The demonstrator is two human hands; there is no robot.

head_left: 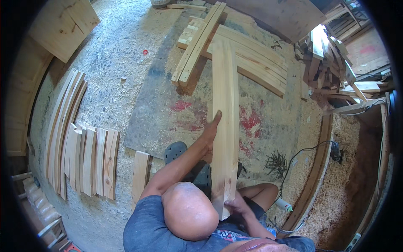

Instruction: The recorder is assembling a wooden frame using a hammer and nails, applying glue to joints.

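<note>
A long pale wooden board (224,96) stretches away from my body, its far end over a set of joined boards (260,59). My left hand (212,132) is closed on the board's left edge around mid-length, with the thumb along the side and the other fingers mostly hidden. At the near end, my right hand (237,205) grips the right side, slightly blurred. Two long narrow beams (199,46) lie side by side beyond, left of the board's far end.
Boards (90,159) lie in rows on the left, with a short plank (140,172) nearer me. Right of my board are a pile of nails (276,164), a white bottle (284,205) and a black cord (308,148). Scrap wood (325,59) is heaped at far right.
</note>
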